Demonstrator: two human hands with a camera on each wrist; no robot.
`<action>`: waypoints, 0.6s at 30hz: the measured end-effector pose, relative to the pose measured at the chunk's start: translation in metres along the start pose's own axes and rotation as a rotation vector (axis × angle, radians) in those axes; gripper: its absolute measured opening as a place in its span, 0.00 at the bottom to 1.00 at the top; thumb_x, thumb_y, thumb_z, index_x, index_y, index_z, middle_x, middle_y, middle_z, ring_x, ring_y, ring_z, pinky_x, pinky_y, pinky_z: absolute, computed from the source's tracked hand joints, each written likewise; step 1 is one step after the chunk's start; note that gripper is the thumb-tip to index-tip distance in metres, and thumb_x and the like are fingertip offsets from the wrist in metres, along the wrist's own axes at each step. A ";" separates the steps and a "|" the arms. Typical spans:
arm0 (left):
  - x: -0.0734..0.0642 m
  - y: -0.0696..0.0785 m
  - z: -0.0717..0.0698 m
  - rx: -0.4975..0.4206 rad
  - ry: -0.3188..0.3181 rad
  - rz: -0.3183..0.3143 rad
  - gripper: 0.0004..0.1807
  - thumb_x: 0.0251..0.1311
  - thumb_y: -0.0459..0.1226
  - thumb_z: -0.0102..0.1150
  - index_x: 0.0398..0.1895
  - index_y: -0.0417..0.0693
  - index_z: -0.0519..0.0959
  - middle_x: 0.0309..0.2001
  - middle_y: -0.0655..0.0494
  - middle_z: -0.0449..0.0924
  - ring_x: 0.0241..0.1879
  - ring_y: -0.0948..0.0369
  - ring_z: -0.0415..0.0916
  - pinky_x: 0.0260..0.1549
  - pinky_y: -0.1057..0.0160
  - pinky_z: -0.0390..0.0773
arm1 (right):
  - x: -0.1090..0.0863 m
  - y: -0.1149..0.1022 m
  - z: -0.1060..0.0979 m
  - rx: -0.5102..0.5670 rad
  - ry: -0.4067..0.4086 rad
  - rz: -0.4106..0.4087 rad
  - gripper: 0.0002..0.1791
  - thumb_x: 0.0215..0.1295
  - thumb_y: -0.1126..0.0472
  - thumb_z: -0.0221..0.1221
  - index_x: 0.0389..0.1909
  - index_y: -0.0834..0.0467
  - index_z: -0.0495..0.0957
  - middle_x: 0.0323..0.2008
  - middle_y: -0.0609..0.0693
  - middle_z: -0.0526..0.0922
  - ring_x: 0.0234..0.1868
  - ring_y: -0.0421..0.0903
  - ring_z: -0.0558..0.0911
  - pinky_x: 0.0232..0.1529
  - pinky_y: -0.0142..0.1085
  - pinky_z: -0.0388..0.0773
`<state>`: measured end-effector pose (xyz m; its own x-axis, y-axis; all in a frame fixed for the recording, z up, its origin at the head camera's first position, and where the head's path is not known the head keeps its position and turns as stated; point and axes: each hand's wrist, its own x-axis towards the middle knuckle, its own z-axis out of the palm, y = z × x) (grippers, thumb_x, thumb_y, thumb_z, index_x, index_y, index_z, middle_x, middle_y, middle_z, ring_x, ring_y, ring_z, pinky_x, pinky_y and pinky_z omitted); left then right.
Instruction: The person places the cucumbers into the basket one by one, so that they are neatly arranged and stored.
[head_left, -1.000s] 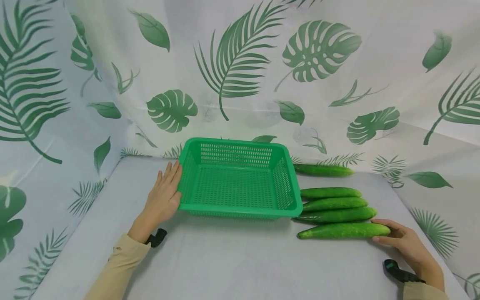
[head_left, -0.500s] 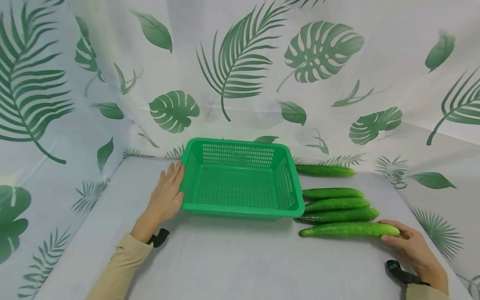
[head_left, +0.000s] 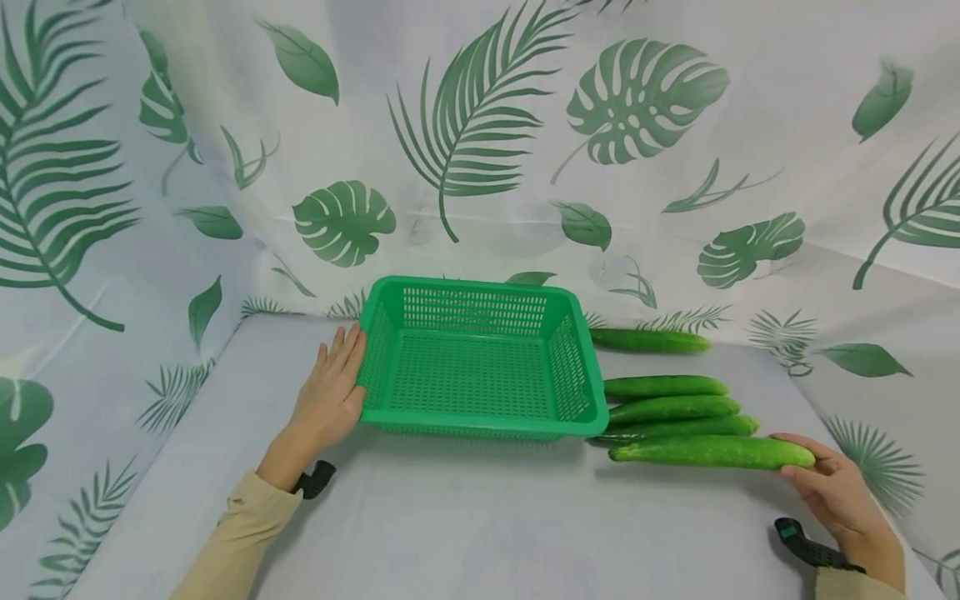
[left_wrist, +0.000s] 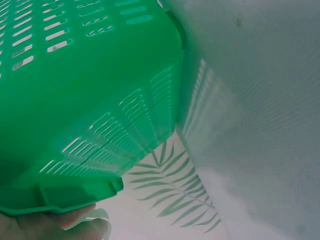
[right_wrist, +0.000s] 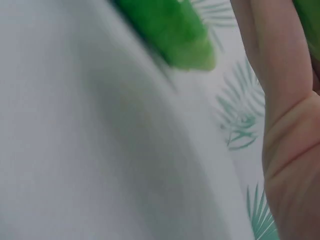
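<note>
We find the left hand (head_left: pixel 327 396) laid along the left side of the green basket (head_left: pixel 480 425), its fingers extended and not curled round anything; in the left wrist view, fingertips show just by the basket's rim. The right hand (head_left: pixel 843 492) pinches the nearest cucumber (head_left: pixel 708 452) by its right end, thumb on the near side and fingers on the far side. We note a shadow below this cucumber, and we record it as raised off the worktop (head_left: pixel 487 533). It lies roughly crosswise, its left tip near the basket's front right corner, outside the basket.

Behind it we count three more cucumbers: the front one (head_left: pixel 697 427), the middle one (head_left: pixel 678 408) and the rear one (head_left: pixel 667 386). They lie side by side, to the right of the basket. A far cucumber (head_left: pixel 648 341) lies apart from these, near the back edge; the basket hides its left end from the head camera.

The basket has slotted walls and a slotted floor. We observe a black device (head_left: pixel 317 479) at the left wrist, below a beige sleeve (head_left: pixel 243 525). A white sheet (head_left: pixel 510 25) with green leaf prints hangs behind the worktop. In the right wrist view, a cucumber end is blurred; which cucumber it belongs to, we cannot tell.
</note>
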<state>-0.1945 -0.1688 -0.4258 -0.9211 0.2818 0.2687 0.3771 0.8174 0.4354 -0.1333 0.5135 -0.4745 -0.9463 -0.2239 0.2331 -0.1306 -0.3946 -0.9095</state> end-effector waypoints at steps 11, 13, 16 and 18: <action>0.001 -0.001 -0.001 0.004 0.004 0.015 0.38 0.61 0.29 0.37 0.77 0.29 0.45 0.79 0.39 0.37 0.78 0.45 0.34 0.73 0.42 0.34 | 0.022 -0.028 0.043 0.165 0.144 -0.108 0.27 0.66 0.88 0.37 0.56 0.72 0.79 0.51 0.57 0.82 0.48 0.49 0.85 0.48 0.39 0.81; 0.001 -0.001 -0.002 0.002 0.005 0.016 0.38 0.61 0.29 0.37 0.77 0.29 0.45 0.79 0.39 0.37 0.77 0.44 0.34 0.73 0.42 0.34 | 0.029 -0.036 0.054 0.147 0.187 -0.103 0.27 0.66 0.87 0.39 0.56 0.71 0.79 0.51 0.56 0.82 0.48 0.49 0.85 0.47 0.39 0.82; 0.001 0.000 -0.002 0.003 0.008 0.016 0.38 0.61 0.29 0.37 0.77 0.29 0.45 0.79 0.39 0.37 0.77 0.43 0.34 0.73 0.42 0.34 | 0.041 -0.046 0.072 0.122 0.207 -0.125 0.26 0.65 0.88 0.40 0.56 0.72 0.79 0.52 0.55 0.79 0.48 0.48 0.85 0.47 0.39 0.81; 0.001 0.000 -0.001 0.005 0.010 0.016 0.38 0.61 0.28 0.38 0.76 0.29 0.46 0.78 0.38 0.38 0.77 0.43 0.35 0.73 0.42 0.35 | 0.051 -0.054 0.086 0.098 0.221 -0.133 0.24 0.65 0.87 0.43 0.55 0.72 0.79 0.51 0.55 0.79 0.47 0.48 0.85 0.48 0.38 0.81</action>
<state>-0.1949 -0.1692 -0.4246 -0.9138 0.2897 0.2846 0.3914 0.8151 0.4271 -0.1491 0.4465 -0.3839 -0.9657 0.0310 0.2576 -0.2389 -0.4945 -0.8357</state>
